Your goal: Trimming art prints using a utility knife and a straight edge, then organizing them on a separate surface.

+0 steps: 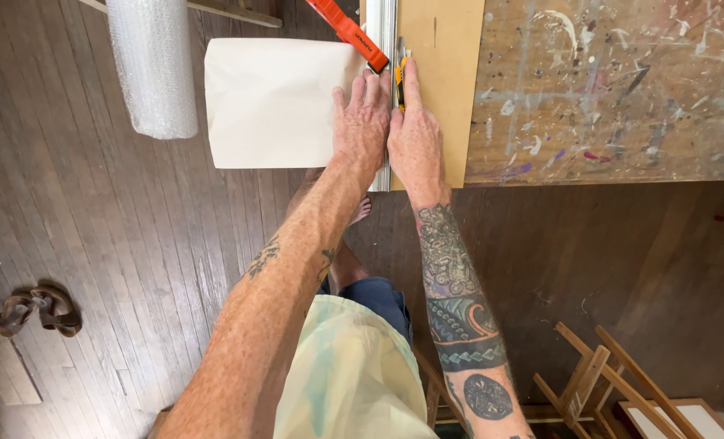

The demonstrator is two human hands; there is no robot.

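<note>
Near, floor level: one pair of sandals point(36, 310) left, wooden frames point(589, 378) right. Left hand point(362, 122) flat, fingers together, pressing one metal straightedge point(388, 49) at the bench's point(606, 89) left edge. Right hand point(415, 134) just beside it, fingers clamped on one yellow utility knife point(400, 77), blade along the rule over brown board point(439, 73). One cream sheet point(268, 102) overhangs left over open floor. Far left: one bubble-wrap roll point(152, 65). Bench top paint-spattered wood.
</note>
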